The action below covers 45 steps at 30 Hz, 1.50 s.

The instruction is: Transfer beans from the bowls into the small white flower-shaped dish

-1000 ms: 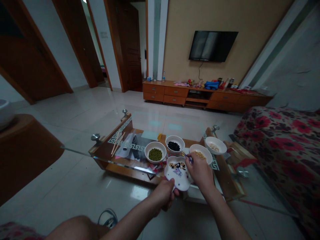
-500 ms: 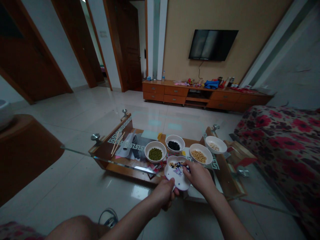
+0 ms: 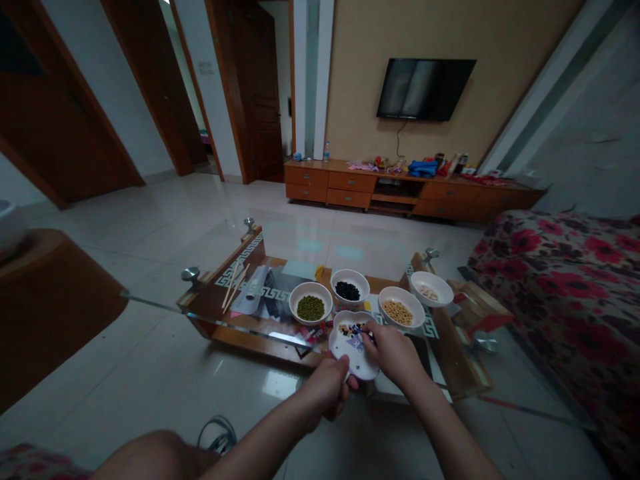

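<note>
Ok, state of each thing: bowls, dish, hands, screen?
Round white bowl of green beans: partly filled.
Round white bowl of black beans: partly filled.
Round white bowl of tan beans: partly filled.
Round white bowl of pale pieces: partly filled.
White lobed dish: held, beans inside.
Left hand: gripping dish's near edge.
Right hand: pinching thin dark tool over dish.
Flat black wall screen: dark.

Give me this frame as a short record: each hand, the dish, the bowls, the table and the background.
left hand: grips the white dish at its near edge
right hand: over the dish, pinching a slim purplish tool, mostly hidden by the fingers
dish contents: dark and pale beans mixed, toward the far side
bowls, left to right: green bean bowl, black bean bowl, yellow bean bowl, bowl of pale pieces
table: glass-topped; chopsticks at left
background: television above a long cabinet
</note>
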Each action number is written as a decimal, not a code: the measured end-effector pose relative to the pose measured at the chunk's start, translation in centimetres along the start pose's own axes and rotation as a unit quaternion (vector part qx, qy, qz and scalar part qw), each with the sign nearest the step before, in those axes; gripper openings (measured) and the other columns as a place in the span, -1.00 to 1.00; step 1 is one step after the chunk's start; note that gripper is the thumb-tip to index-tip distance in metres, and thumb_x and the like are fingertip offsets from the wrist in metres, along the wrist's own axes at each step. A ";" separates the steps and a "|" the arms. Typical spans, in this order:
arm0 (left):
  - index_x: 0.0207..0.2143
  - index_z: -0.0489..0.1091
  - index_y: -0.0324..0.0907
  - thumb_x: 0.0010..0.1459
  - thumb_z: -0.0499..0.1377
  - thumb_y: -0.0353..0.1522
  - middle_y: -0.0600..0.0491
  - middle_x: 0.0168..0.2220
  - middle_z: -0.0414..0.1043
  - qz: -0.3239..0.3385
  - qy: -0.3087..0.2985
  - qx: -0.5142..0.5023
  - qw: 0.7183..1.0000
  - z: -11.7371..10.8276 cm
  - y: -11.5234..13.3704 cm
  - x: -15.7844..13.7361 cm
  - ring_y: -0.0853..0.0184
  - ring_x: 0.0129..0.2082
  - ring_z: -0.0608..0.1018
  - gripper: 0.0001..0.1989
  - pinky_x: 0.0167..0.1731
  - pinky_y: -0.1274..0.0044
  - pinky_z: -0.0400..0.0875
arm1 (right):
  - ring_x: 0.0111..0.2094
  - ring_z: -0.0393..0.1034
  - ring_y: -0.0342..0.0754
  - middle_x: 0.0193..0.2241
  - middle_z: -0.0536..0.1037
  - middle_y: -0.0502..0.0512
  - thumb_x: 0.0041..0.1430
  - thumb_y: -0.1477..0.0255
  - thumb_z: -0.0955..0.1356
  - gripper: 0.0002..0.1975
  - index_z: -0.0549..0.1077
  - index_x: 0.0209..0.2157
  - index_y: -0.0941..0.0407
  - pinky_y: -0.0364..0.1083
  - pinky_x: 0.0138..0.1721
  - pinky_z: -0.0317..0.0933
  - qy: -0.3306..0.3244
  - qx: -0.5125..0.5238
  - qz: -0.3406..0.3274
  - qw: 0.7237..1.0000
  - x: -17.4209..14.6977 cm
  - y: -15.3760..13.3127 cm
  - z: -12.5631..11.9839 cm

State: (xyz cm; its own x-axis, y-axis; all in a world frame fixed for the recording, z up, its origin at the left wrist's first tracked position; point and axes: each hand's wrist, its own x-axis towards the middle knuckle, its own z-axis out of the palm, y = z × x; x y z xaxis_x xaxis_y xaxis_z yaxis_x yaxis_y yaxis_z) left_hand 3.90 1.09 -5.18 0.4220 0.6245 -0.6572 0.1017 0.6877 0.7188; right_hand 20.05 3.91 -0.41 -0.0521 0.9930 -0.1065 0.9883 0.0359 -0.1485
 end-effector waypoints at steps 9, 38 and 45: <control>-0.48 0.24 -0.16 0.26 -0.22 0.01 0.27 -0.76 0.00 -0.005 -0.004 -0.002 1.000 0.0 0.2 -0.2 0.54 -0.87 -0.01 -0.48 -0.75 0.64 -0.19 | -0.24 0.47 -0.02 -0.28 0.57 0.09 0.25 0.30 0.18 -0.74 0.44 -0.16 0.02 -0.15 -0.36 0.09 0.000 0.008 -0.003 1.000 0.0 -0.2 -0.1; -0.48 0.24 -0.17 0.26 -0.25 0.02 0.26 -0.75 0.01 -0.003 0.001 0.027 1.000 0.2 0.5 -0.4 0.53 -0.86 0.02 -0.45 -0.73 0.63 -0.13 | -0.35 0.49 -0.03 -0.32 0.59 0.15 0.29 0.25 0.15 -0.66 0.44 -0.08 0.04 -0.15 -0.46 0.10 0.194 -0.015 0.129 0.972 -0.8 0.0 -1.8; -0.48 0.25 -0.17 0.29 -0.24 -0.05 0.25 -0.75 0.02 0.002 -0.007 0.011 1.000 0.0 0.3 -0.3 0.52 -0.86 0.01 -0.49 -0.75 0.63 -0.16 | -0.46 0.47 0.02 -0.45 0.56 0.20 0.28 0.22 0.14 -0.64 0.45 -0.12 0.06 -0.13 -0.52 0.09 0.176 -0.060 0.243 0.952 -0.9 0.9 -2.4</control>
State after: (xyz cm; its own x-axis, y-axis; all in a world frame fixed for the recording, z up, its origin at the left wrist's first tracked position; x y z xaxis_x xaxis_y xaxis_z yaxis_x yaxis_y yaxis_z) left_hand 3.84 1.13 -4.76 0.4353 0.6221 -0.6507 0.1188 0.6768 0.7266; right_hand 21.31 3.28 1.92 0.4463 0.8711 0.2049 0.8936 -0.4461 -0.0498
